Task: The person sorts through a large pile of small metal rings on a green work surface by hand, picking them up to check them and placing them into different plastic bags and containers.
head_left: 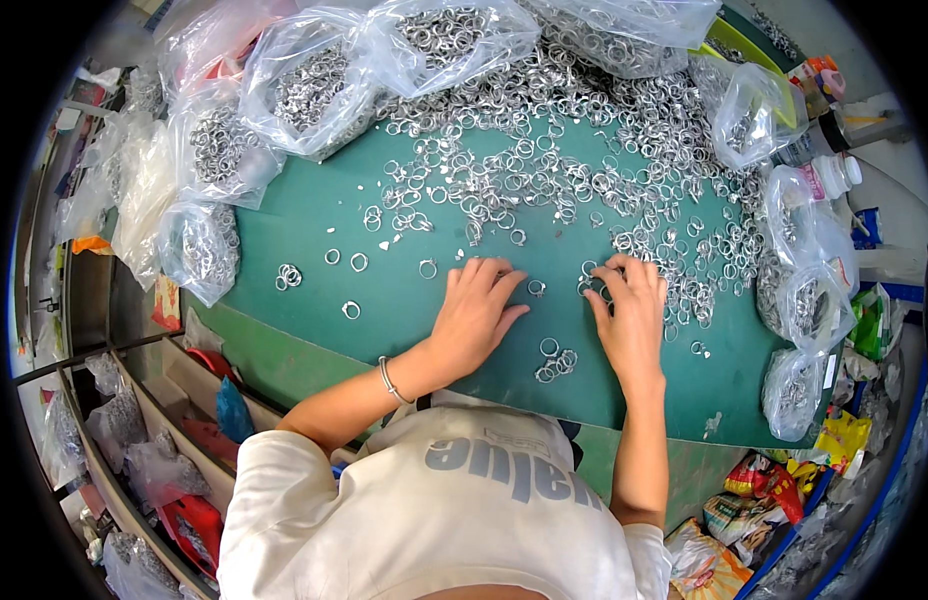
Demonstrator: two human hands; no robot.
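Many silver metal rings (pixel 534 180) lie loose on a green tabletop (pixel 314 235). My left hand (pixel 479 310) rests palm down near the middle, thumb apart from the bent fingers, holding nothing that I can see. A single ring (pixel 536 288) lies just right of its fingertips. My right hand (pixel 627 315) reaches over the near edge of the scattered rings, its thumb and fingers apart. A few rings (pixel 587 280) sit by its thumb and index finger; what lies under its fingertips is partly hidden. Between my wrists is a small cluster of rings (pixel 556 362).
Clear plastic bags filled with rings (pixel 309 85) line the far edge and both sides. A deep heap of rings (pixel 604 95) spreads below them. A white bottle (pixel 834 178) stands at the right. Drawers with bagged parts (pixel 124 425) are at lower left; colourful packets (pixel 764 490) at lower right.
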